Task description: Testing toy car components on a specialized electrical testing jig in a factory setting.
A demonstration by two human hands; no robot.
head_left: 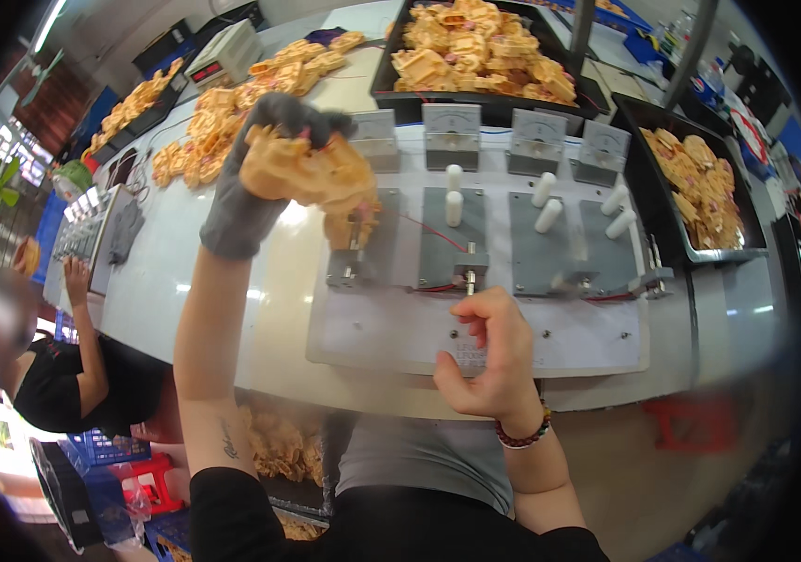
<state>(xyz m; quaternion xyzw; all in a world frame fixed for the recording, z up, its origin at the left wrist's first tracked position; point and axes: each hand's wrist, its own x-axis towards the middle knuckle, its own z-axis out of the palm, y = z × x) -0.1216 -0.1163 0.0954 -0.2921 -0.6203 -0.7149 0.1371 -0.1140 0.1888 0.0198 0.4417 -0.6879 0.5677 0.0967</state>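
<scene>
My left hand (249,192), in a grey glove, is closed on a yellow-orange moulded plastic part (307,173). It holds the part over the left end of a white test board (391,332), close to a small grey clamp block (346,270). Whether the lower yellow piece is separate, I cannot tell. My bare right hand (492,361), a beaded bracelet at the wrist, hangs over the board's front with thumb and curled fingers apart. Nothing shows in it. Its fingertips are just below a metal-pinned clamp block (471,267) on a grey plate (435,229).
Dial meters (452,136) line the board's back, with white pegs (454,208) before them. Black trays of yellow parts stand behind (382,92) and at right (747,251). Loose yellow parts (204,131) lie at left. Another person (63,375) sits at far left.
</scene>
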